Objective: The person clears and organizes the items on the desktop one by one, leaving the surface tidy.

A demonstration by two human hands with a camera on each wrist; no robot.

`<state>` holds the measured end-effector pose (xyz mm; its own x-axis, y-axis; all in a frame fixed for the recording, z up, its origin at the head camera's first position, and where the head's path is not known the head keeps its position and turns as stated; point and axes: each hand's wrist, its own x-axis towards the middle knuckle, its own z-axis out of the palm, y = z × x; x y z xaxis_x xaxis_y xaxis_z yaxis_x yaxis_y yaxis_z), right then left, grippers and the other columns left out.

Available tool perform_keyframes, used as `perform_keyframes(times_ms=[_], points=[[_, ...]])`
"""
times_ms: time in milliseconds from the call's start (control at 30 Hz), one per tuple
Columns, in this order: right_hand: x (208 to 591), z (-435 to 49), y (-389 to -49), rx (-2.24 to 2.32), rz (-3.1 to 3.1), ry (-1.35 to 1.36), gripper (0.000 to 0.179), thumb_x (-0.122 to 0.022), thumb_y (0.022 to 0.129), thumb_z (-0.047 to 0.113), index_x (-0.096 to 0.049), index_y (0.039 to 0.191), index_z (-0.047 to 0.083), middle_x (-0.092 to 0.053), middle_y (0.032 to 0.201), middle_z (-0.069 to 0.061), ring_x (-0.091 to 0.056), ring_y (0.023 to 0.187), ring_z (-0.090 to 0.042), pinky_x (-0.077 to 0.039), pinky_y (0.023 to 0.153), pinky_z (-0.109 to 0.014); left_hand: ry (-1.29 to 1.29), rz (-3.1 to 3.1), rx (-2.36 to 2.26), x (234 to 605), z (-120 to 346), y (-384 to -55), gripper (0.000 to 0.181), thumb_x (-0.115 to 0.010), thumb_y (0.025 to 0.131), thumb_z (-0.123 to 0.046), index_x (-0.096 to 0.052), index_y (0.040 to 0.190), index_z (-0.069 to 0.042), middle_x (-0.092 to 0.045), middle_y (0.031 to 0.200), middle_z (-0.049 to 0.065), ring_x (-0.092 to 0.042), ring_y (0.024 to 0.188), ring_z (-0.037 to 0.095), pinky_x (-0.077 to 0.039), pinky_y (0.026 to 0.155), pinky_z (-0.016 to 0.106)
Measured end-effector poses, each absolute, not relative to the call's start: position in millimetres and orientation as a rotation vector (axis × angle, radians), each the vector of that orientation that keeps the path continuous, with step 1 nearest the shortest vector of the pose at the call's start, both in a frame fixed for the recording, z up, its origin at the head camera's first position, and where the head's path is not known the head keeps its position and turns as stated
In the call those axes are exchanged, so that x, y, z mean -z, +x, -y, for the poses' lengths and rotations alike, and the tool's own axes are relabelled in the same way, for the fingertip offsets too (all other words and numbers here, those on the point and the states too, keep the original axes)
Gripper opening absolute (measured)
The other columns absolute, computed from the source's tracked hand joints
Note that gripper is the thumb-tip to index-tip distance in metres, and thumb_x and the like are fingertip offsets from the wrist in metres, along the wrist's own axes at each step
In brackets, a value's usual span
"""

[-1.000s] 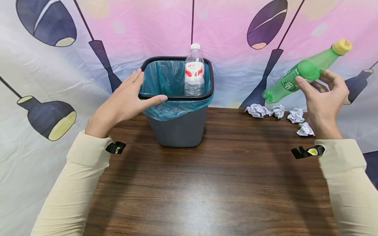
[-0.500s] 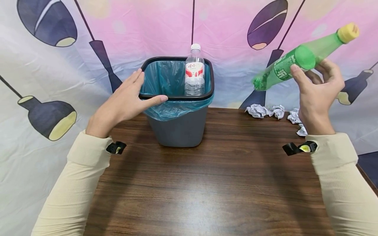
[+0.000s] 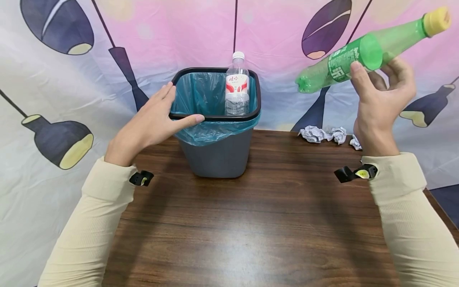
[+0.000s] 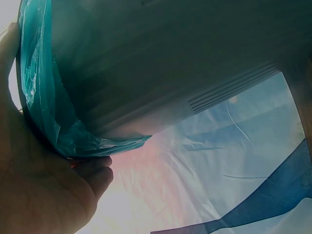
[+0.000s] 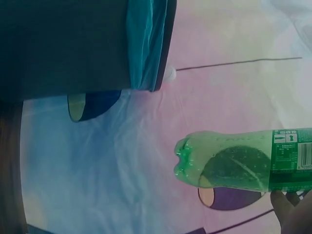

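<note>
A printed fabric backdrop [image 3: 179, 36] patterned with hanging lamps rises behind a dark wood-grain surface [image 3: 229, 215], where a gray trash bin [image 3: 220, 159] stands just short of 12 o'clock, a teal plastic liner [image 3: 204, 133] folded over its black rim [image 3: 222, 118]. At 2 o'clock, a green Sprite bottle [image 3: 371, 50] is held in the air, tilted, its base pointing toward 8 o'clock and its yellow cap [image 3: 436, 21] toward 2, well apart from the bin. A person's right hand [image 3: 384, 97] grips it near the middle between thumb and fingers, in what reads as a carry toward the bin. The next move, on that reading, calls for a swing between 8 and 9 o'clock, base kept above the rim, then a release over the mouth. The left hand [image 3: 148, 115], between 9 and 10 o'clock, rests on the rim with fingers extended and thumb spread wide, apparently steadying the bin. A red-and-white-labeled clear plastic bottle [image 3: 237, 87] stands in the bin's 3 o'clock side, neck above the rim, the likeliest obstacle. Crumpled paper balls [image 3: 313, 134] lie near 3 o'clock on the surface, one partly hidden by the right hand, seemingly outside the bottle's path.
</note>
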<state>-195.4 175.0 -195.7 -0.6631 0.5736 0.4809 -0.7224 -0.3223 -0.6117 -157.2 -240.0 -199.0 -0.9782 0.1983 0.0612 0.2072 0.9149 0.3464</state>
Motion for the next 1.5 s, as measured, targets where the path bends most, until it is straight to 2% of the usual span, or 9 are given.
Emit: perform_keyframes(times_ms=[333,800,1067,1500], points=[[182.8,-151.4,-193.2,-2.099,1.008,0.275,0.05,-0.087,0.065,-0.013,-0.067,0.111,-0.006,-0.062,0.11,-0.022,-0.068,0.088,-0.034,-0.06,0.085,-0.043,-0.327,3.048,0.545,198.5,239.6,-157.5,0.116,-0.046,0.087,-0.082,0.003,0.162,-0.008,0.009,0.168,0.005,0.01,0.155,0.023,-0.001,0.123,0.054],[175.9,-126.1,-199.7,-2.212,0.971,0.362,0.051,-0.086,0.066,-0.014,-0.065,0.113,-0.007,-0.06,0.11,-0.022,-0.068,0.093,-0.036,-0.058,0.088,-0.048,-0.33,3.047,0.542,198.8,239.6,-157.3,0.116,-0.046,0.087,-0.082,0.003,0.162,-0.008,0.009,0.168,0.005,0.01,0.155,0.023,-0.001,0.123,0.054],[170.9,-106.5,-196.1,-2.269,0.987,0.395,0.046,-0.084,0.07,-0.014,-0.065,0.112,-0.007,-0.06,0.106,-0.021,-0.068,0.095,-0.033,-0.057,0.089,-0.047,-0.333,3.041,0.543,199.5,239.5,-157.6,0.116,-0.046,0.087,-0.082,0.002,0.162,-0.008,0.008,0.168,0.005,0.01,0.155,0.022,-0.002,0.123,0.053],[173.1,-82.7,-201.5,-2.322,1.087,0.496,0.045,-0.081,0.075,-0.012,-0.063,0.115,-0.005,-0.059,0.109,-0.02,-0.068,0.098,-0.033,-0.057,0.09,-0.048,-0.328,3.048,0.54,198.9,240.2,-156.4,0.116,-0.046,0.087,-0.082,0.003,0.162,-0.008,0.01,0.168,0.004,0.01,0.155,0.023,-0.002,0.123,0.055]])
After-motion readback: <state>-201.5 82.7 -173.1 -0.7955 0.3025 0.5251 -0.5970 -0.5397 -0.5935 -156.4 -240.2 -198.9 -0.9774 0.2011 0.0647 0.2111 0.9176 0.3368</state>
